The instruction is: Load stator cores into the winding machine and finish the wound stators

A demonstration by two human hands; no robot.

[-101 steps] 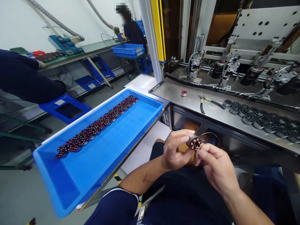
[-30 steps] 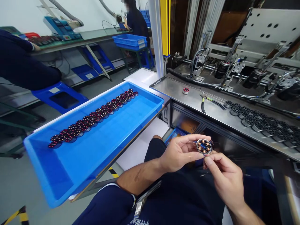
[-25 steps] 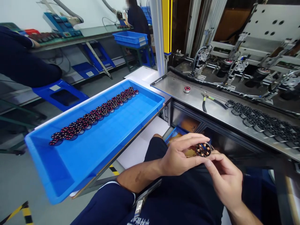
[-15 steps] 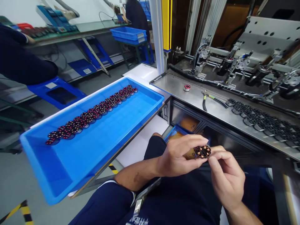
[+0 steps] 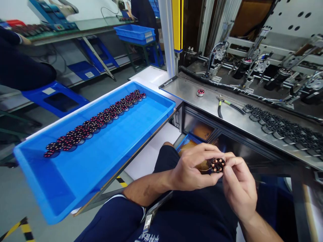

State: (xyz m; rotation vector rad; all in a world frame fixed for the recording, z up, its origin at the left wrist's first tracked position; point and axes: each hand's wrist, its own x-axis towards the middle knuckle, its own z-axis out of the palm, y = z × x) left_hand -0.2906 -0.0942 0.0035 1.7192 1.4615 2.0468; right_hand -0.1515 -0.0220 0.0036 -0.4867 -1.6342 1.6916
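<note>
Between both hands, above my lap, is a small round motor stator (image 5: 217,165) with copper windings and a dark frame. My left hand (image 5: 195,166) pinches it from the left, thumb below and fingers above. At its right edge, the bent fingers and thumb of my right hand (image 5: 238,181) press together; whether they grip the rim or a fine wire is hidden. A thin wire sticks out to the left of the stator. On the metal ledge (image 5: 186,88) beyond stand one red-topped stator (image 5: 200,92) and a pair of cutting pliers (image 5: 230,105) with green-black handles.
At my left a blue tray (image 5: 118,144) holds several wound stators (image 5: 97,122) in a long band. Dark unwound stators (image 5: 285,129) crowd the ledge at right. Behind it stands a winding machine (image 5: 262,64). Co-workers (image 5: 22,64) sit at a bench further back.
Both hands, with the stator, have shifted slightly left, and the stator's face is turned a little more toward me. The camera view has moved slightly.
</note>
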